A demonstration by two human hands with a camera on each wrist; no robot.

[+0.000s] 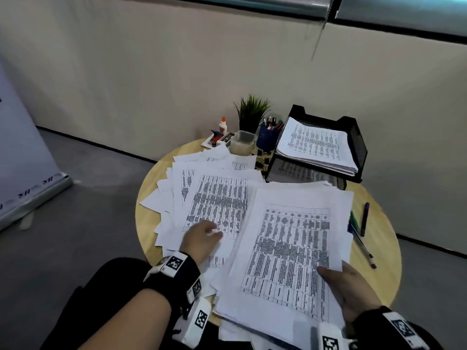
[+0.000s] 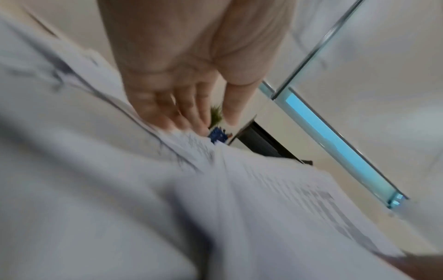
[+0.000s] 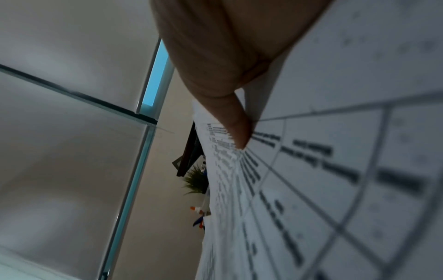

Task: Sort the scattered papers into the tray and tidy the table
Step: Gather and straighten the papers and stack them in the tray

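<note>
Printed sheets with tables lie scattered over a round wooden table. My right hand pinches the lower right edge of a gathered stack of papers, thumb on top; the right wrist view shows that thumb pressed on the top sheet. My left hand rests with straight fingers on the loose sheets left of the stack, its fingers touching paper. A black two-tier mesh tray at the back right holds a pile of papers.
Behind the papers stand a blue pen cup, a small potted plant, a clear plastic box, a glue bottle and binder clips. A few pens lie at the table's right edge. A wall runs close behind.
</note>
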